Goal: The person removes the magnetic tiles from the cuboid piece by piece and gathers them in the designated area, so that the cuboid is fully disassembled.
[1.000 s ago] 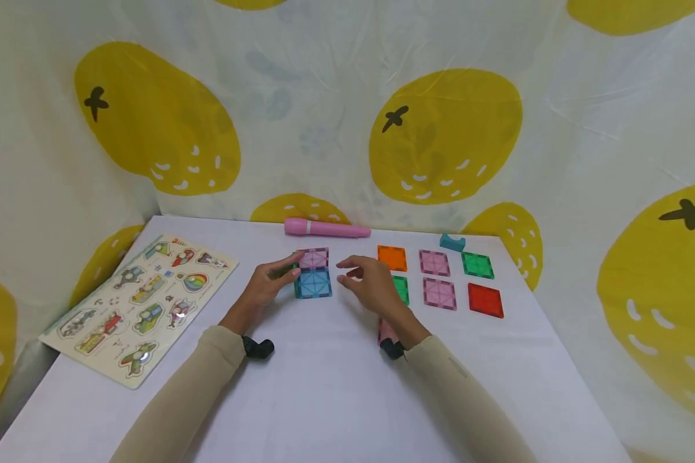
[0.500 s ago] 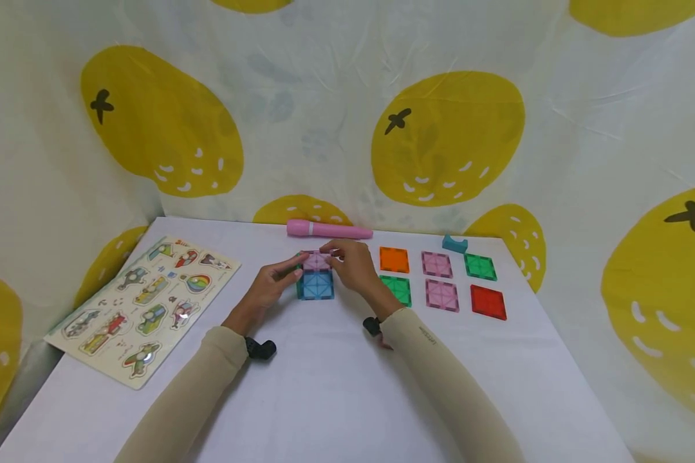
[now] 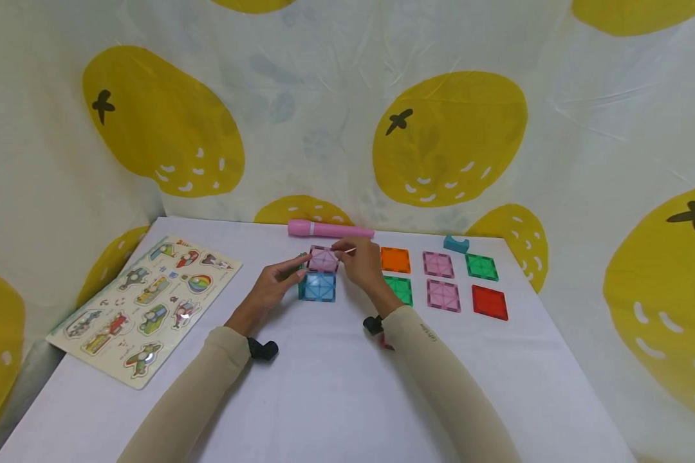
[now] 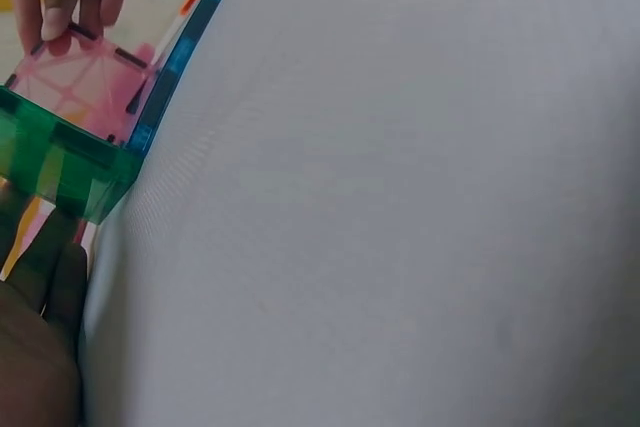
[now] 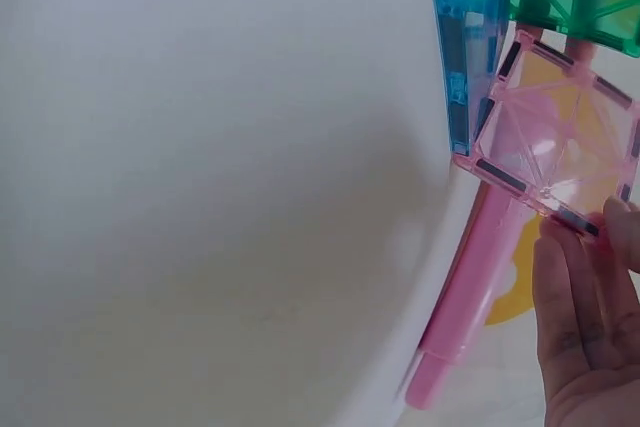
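Note:
A blue magnetic tile (image 3: 320,287) faces me in the head view, with a green magnetic tile (image 4: 62,152) at its left side. A pink magnetic tile (image 5: 565,132) meets or nearly meets both at its edges. My left hand (image 3: 268,289) rests its extended fingers against the outer side of the green tile; in the left wrist view they show behind it. With thumb and fingertips, my right hand (image 3: 361,265) pinches the pink tile at its far right corner. Most of the green tile is hidden in the head view.
Several loose tiles lie to the right, among them an orange tile (image 3: 395,260) and a red tile (image 3: 489,302). Behind are a pink microphone-shaped stick (image 3: 342,231) and a small teal block (image 3: 456,244). A picture puzzle board (image 3: 145,308) lies at the left.
My right hand has moved left to the pink tile and taken hold of its edge. The pink tile has shifted slightly right and tilted. My left hand has stayed at the green tile.

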Demonstrator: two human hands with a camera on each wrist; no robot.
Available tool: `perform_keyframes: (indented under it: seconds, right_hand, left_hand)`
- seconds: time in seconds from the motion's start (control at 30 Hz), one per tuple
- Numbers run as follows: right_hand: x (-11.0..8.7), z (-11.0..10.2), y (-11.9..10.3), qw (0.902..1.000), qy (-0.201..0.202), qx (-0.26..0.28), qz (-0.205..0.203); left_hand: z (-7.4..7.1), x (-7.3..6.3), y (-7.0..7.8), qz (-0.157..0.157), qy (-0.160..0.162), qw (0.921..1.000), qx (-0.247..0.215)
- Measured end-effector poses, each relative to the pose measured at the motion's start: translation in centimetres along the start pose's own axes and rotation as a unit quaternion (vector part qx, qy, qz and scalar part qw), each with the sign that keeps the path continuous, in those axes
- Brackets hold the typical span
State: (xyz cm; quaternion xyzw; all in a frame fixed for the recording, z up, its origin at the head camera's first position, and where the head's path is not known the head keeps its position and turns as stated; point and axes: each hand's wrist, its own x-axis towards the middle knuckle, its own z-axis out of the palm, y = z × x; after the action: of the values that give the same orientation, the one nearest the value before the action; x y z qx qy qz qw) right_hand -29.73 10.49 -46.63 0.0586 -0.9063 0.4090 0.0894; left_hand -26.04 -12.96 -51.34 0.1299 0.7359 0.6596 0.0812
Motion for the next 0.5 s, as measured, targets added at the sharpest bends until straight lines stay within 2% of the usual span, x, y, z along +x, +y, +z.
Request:
perform_keyframes:
  seconds: [0.23,0.3,0.5]
  right_hand:
    - [-0.1,-0.5,1.0,0.994,0.019,0.083,0.069]
    - [-0.3,-1.0,1.0,0.9919,0.025,0.099,0.076]
    - [-1.0,-3.3,1.0,0.9907,0.03,0.119,0.059]
  left_hand:
    - [-0.1,-0.1,-0.1,0.006,0.002,1.0,0.004]
    - [-0.1,-0.1,-0.1,0.008,0.002,1.0,0.004]
    - [-0.1,-0.1,0.1,0.017,-0.011,0.9998,0.007]
